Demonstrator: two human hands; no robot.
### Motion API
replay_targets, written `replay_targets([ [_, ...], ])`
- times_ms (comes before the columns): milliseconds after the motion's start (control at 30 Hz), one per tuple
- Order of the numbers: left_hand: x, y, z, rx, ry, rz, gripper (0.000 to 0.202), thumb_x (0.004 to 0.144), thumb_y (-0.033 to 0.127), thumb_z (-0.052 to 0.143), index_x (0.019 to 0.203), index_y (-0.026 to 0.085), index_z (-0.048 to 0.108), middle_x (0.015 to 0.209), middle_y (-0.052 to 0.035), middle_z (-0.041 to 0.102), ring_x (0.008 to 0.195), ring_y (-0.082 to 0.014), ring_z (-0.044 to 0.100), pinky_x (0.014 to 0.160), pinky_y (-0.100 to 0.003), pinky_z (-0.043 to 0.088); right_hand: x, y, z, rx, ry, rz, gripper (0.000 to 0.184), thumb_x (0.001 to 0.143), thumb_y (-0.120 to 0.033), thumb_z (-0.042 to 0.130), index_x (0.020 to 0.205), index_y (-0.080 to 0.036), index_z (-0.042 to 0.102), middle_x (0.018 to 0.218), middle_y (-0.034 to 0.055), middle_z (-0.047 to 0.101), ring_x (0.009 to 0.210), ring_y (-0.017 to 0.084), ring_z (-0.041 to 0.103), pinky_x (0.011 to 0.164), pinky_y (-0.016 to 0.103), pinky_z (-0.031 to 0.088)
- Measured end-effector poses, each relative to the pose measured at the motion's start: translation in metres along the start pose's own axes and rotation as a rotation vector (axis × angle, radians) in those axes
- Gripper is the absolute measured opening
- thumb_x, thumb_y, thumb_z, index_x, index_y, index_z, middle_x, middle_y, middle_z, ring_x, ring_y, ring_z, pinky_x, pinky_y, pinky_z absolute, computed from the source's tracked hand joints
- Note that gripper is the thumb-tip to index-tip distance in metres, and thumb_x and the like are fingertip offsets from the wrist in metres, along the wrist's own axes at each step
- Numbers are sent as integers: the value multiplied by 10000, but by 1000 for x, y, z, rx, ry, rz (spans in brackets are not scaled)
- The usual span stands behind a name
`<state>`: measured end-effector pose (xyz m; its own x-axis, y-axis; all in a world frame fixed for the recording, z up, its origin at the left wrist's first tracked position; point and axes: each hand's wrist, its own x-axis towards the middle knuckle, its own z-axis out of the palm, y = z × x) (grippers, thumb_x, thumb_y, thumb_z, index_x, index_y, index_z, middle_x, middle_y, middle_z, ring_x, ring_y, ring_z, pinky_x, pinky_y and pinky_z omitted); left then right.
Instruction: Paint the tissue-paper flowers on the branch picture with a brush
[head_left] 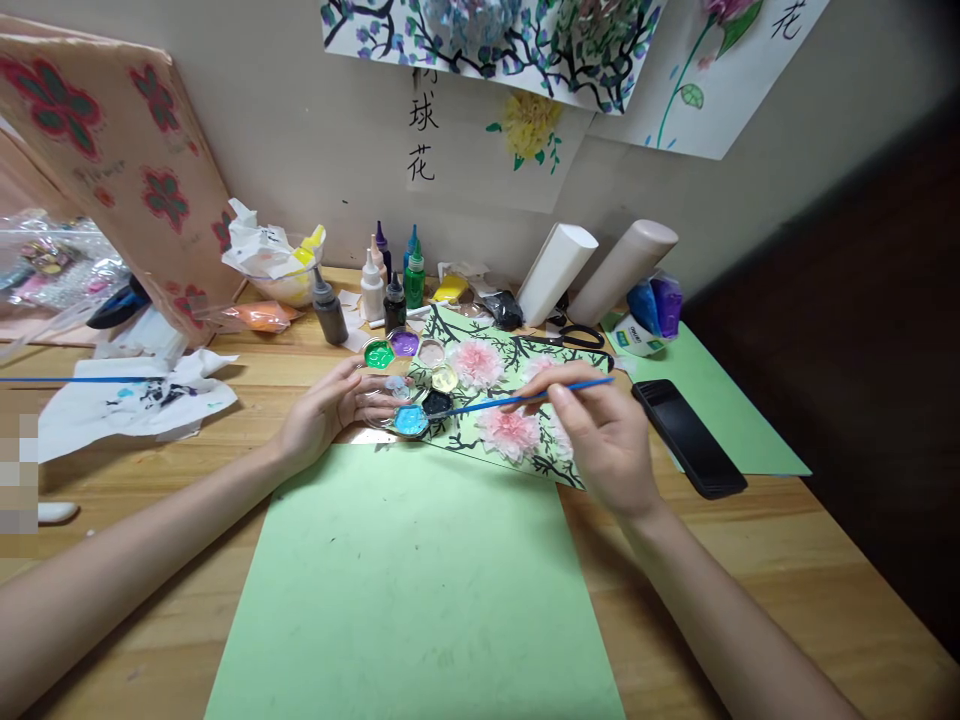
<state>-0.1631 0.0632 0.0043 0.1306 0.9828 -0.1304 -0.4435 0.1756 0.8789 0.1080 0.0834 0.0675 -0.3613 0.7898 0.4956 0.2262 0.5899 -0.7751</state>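
Note:
My right hand [600, 430] pinches a thin blue paintbrush [491, 402], its tip down at the black paint well of a flower-shaped paint palette [396, 386]. The palette's round wells hold green, purple, pale pink, cream, black and light blue paint. At its left side, my left hand [322, 412] grips the palette, the fingers partly seen along the clear plastic. Behind the brush lies a green painting [480, 440] with black branches and pink tissue flowers [510, 432]. A light green sheet of paper [420, 580] with a few dark specks lies between my forearms.
Paint bottles [373, 285] stand by the wall, near black scissors [581, 337] and two leaning white tubes [559, 272]. A black phone [690, 438] rests at the right on another green sheet [757, 440]. Left, a paint-stained tissue [135, 400] lies beneath another blue stick [67, 380].

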Motion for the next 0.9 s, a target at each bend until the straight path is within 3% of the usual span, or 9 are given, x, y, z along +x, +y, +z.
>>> replay_targets([
  [100,0,1,1,6,-4,-5,196,852,271,519,1021,173,510,996,-97,687,952,-282,666,790,-370,515,-6,-7,11,-53,-124,-89,177,890,-155,460,918,-217,624,866,15,664,823,142,613,739,293,491],
  [267,-1,1,1,10,-17,-5,209,851,280,523,1031,173,521,1017,-103,682,945,-276,664,798,-383,505,-10,-13,18,-176,-183,-225,195,861,-111,457,939,-213,605,855,26,681,815,160,601,716,320,493],
  [500,0,-1,0,6,-12,5,221,848,291,538,1035,173,526,1020,-102,684,946,-282,666,808,-382,503,-10,-12,18,-209,-216,-206,190,864,-114,461,952,-211,600,870,26,676,827,158,596,713,306,490],
  [600,0,-1,-2,-2,-14,8,217,845,287,545,1032,178,529,1009,-90,688,947,-281,667,815,-385,506,-8,-13,12,-188,-142,-175,178,875,-123,462,929,-210,607,872,20,672,834,152,601,736,306,482],
  [767,0,-1,-3,-16,-17,7,216,848,277,543,1039,177,530,1021,-90,688,951,-276,668,816,-382,513,4,-6,-13,-215,148,-65,207,917,-211,438,822,-221,622,794,13,646,744,143,609,707,313,481],
  [900,0,-2,-4,-10,-21,13,216,848,277,547,1042,184,544,1024,-88,689,959,-280,666,828,-389,510,12,10,-26,-250,164,18,243,925,-288,427,787,-222,616,785,24,627,710,155,617,673,327,486],
])
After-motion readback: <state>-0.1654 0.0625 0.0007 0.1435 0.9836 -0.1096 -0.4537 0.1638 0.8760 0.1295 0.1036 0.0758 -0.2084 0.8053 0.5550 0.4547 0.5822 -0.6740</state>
